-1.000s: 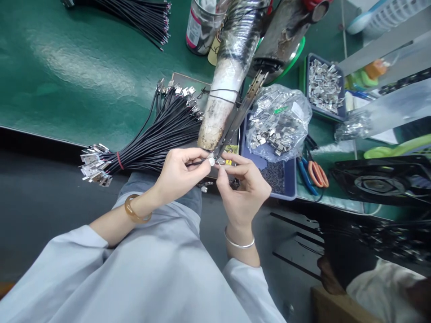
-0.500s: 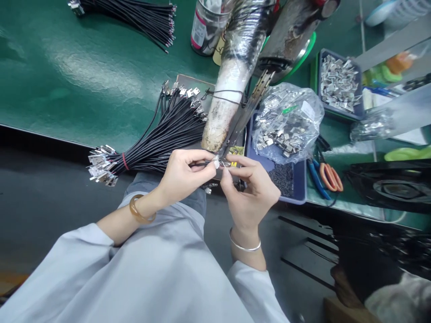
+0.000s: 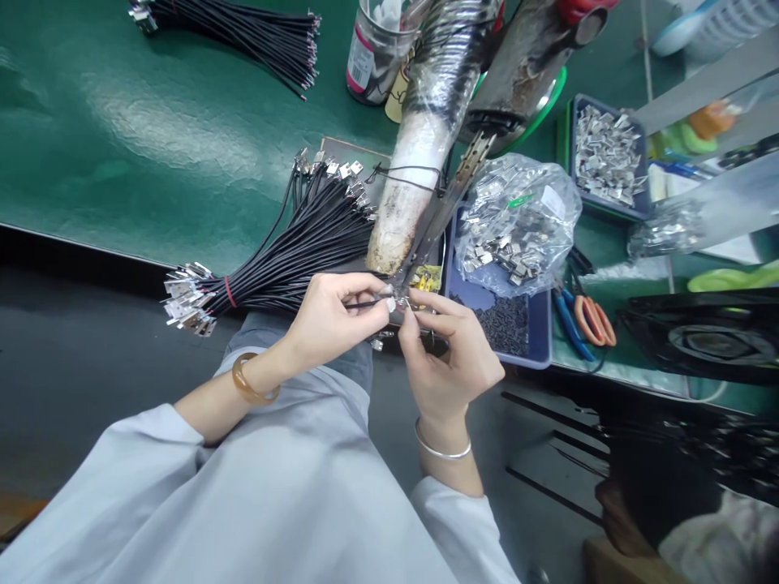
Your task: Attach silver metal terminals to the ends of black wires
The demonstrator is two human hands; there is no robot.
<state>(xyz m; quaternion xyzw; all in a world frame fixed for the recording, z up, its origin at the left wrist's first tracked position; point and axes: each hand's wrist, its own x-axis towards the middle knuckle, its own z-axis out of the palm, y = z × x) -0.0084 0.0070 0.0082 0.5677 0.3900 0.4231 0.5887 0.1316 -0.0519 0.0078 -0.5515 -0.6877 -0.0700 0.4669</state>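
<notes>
My left hand (image 3: 332,316) pinches the end of a thin black wire (image 3: 365,303) between thumb and fingers. Facing it, my right hand (image 3: 447,349) pinches a small metal terminal (image 3: 402,305) at the wire's tip. Both meet just below the tip of a long soldering iron (image 3: 426,235) wrapped in tape and film. A bundle of black wires with metal terminals (image 3: 286,251), bound by a red band, lies left of my hands across the green table's edge.
A clear bag of metal terminals (image 3: 517,223) rests over a blue tray (image 3: 541,341) holding dark small parts. Another blue tray of terminals (image 3: 605,154) stands behind. Orange-handled cutters (image 3: 593,320), a jar (image 3: 377,49), a second wire bundle (image 3: 243,28) and a black fan (image 3: 706,341) surround them.
Both hands stay pinched together at the iron's tip. They sit slightly lower and to the right as the view shifted; the right fingers have closed in a little on the terminal.
</notes>
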